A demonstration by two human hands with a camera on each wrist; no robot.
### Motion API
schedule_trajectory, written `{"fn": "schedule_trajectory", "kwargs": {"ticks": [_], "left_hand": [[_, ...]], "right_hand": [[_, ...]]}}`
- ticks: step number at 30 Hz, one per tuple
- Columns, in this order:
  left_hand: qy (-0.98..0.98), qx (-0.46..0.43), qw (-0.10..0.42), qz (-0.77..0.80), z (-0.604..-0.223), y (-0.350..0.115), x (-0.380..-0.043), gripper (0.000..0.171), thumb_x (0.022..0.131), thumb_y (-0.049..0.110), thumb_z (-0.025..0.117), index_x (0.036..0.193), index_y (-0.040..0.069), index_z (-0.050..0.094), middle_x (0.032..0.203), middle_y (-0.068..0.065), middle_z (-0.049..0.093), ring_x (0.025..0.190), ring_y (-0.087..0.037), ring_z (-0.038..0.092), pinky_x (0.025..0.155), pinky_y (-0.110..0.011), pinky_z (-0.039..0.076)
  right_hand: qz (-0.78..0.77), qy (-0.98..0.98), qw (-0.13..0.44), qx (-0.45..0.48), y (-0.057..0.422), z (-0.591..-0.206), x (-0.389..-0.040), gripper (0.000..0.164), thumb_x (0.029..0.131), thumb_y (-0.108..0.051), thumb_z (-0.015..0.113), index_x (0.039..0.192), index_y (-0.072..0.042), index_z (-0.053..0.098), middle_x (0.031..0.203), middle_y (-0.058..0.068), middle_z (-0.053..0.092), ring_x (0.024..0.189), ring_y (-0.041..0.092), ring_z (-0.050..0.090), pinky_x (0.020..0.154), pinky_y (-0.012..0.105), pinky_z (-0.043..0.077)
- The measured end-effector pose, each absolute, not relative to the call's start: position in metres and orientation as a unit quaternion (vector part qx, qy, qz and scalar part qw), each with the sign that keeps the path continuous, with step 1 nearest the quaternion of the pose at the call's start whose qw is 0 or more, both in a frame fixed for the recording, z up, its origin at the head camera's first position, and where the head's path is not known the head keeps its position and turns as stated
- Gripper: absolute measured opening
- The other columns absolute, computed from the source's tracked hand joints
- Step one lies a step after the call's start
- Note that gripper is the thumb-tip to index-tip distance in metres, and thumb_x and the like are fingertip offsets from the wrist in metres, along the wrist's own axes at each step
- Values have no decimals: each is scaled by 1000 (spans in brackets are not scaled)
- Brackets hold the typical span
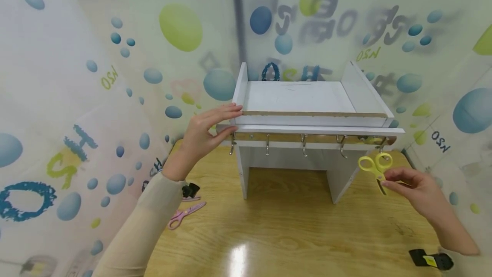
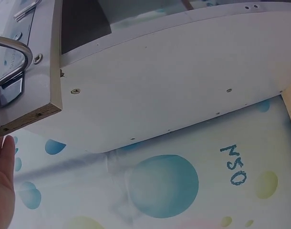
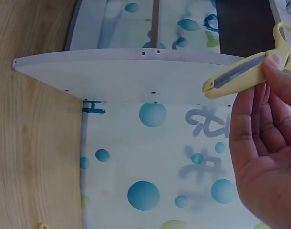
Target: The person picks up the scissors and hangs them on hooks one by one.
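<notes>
A white wooden shelf (image 1: 300, 95) stands on the table, with a row of metal hooks (image 1: 304, 144) along its front rail (image 1: 319, 130). My left hand (image 1: 203, 129) holds the rail's left end, fingers along the top and thumb in front; the left wrist view catches only part of that hand (image 2: 2, 186) at the board's end. Yellow scissors (image 1: 376, 165) are pinched by the blade part between thumb and fingers of my right hand (image 1: 417, 189), handle loops upward. Those loops overlap the rightmost hook (image 1: 381, 143) in the head view. In the right wrist view, the scissors' (image 3: 238, 76) blades look yellow-covered.
Pink scissors (image 1: 186, 215) lie on the wooden table (image 1: 292, 234) left of the shelf, with another pink piece (image 1: 191, 198) behind them. Black devices sit by the left wrist (image 1: 190, 190) and right wrist (image 1: 430, 260). Patterned sheeting (image 1: 180, 27) surrounds the table.
</notes>
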State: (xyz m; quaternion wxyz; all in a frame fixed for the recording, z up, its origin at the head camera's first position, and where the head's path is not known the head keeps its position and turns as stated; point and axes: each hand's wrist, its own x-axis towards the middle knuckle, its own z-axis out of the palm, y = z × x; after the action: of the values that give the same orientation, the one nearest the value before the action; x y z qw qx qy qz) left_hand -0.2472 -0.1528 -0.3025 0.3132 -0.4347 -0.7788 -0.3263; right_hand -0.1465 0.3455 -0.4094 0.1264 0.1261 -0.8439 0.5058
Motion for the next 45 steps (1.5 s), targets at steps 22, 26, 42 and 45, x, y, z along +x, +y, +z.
{"fn": "schedule_trajectory", "kwargs": {"ticks": [22, 26, 42, 45], "left_hand": [[-779, -432, 309, -334, -305, -155, -247, 40, 84, 3, 78, 122, 8, 71, 128, -10, 70, 128, -23, 61, 110, -32, 48], [-780, -431, 307, -335, -305, -155, -247, 40, 84, 3, 78, 123, 8, 71, 128, -9, 70, 128, -23, 61, 110, -32, 48], [-779, -431, 310, -334, -304, -154, -248, 40, 84, 3, 78, 123, 8, 71, 128, -9, 70, 128, -23, 61, 110, -31, 48], [-774, -435, 313, -336, -304, -153, -249, 40, 83, 3, 79, 123, 8, 71, 128, -9, 70, 127, -23, 62, 109, -31, 48]], "right_hand": [[551, -817, 104, 134, 349, -422, -157, 19, 96, 7, 58, 108, -2, 68, 101, -21, 71, 91, -6, 65, 76, 7, 51], [555, -814, 93, 143, 360, -424, -156, 22, 97, 9, 55, 112, -1, 67, 105, -21, 72, 94, -7, 65, 77, 6, 51], [426, -901, 88, 14, 418, -433, -163, 25, 102, -21, 59, 122, -7, 63, 100, -46, 54, 86, -24, 53, 67, 2, 45], [404, -911, 80, -7, 431, -441, -164, 27, 102, -26, 59, 120, -7, 62, 97, -48, 51, 82, -23, 52, 64, 5, 46]]}}
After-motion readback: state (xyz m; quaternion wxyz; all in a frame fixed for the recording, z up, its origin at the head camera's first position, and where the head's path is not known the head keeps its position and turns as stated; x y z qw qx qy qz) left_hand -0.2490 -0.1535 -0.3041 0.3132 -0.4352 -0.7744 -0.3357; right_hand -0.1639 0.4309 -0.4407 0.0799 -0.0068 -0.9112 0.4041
